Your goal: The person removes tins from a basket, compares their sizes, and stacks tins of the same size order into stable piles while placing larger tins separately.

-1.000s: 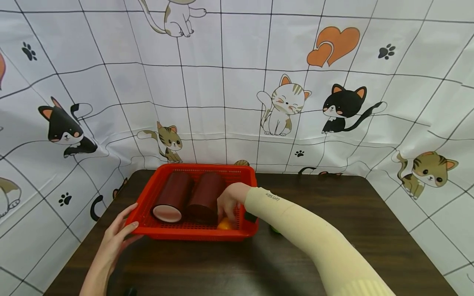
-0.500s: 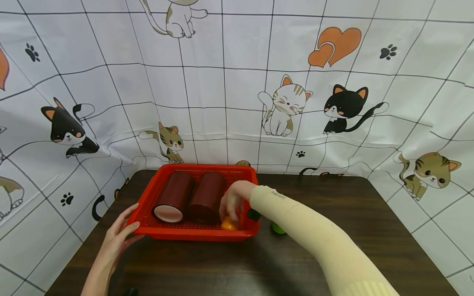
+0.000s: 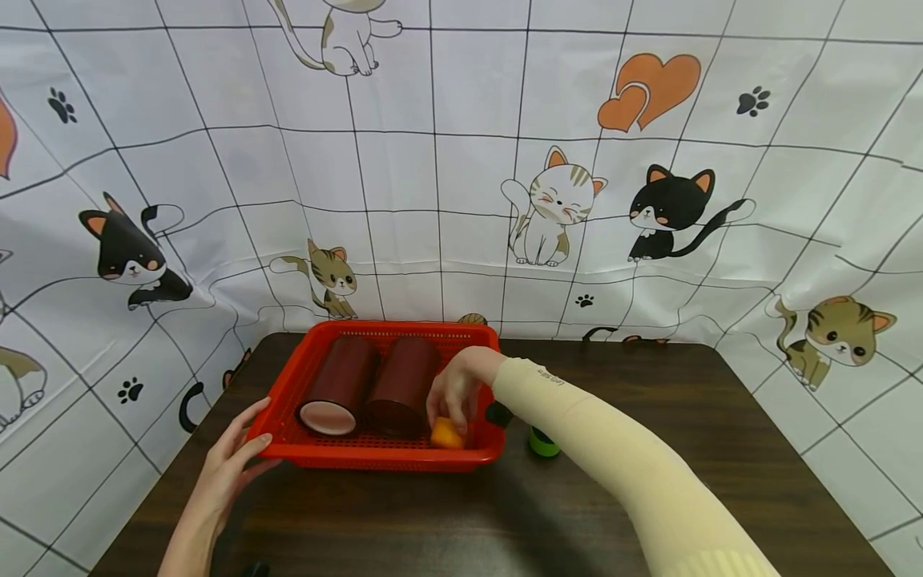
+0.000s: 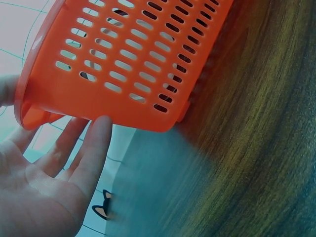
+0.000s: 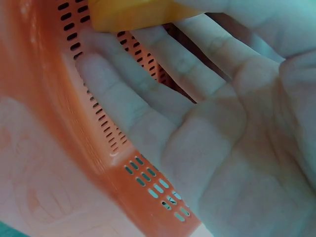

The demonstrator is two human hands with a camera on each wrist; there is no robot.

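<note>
A red plastic basket (image 3: 346, 457) with slotted walls stands on the dark wooden table. My left hand (image 3: 227, 465) grips its near left corner, thumb over the rim and fingers beneath; the left wrist view shows the fingers against the outer wall (image 4: 133, 64). Inside the basket's near right part, my right hand (image 3: 457, 389) pinches a small yellow-orange thing (image 3: 448, 434) with a smooth surface; its kind cannot be told. In the right wrist view this yellow thing (image 5: 138, 14) lies between thumb and fingers. Two dark reddish-brown cylinders (image 3: 339, 377) lie side by side left of it, one showing a pale pink end.
Right of the basket, a green round thing (image 3: 544, 443) sits on the table (image 3: 649, 385), partly behind the right sleeve (image 3: 598, 449). A small dark thing (image 3: 255, 569) shows at the bottom edge. A white sheet (image 3: 461, 200) printed with cats hangs behind and beside the table.
My right hand has shifted slightly right and up, and more of the yellow-orange thing shows under its fingers. More of the green round thing shows beside the sleeve. My left hand keeps its hold.
</note>
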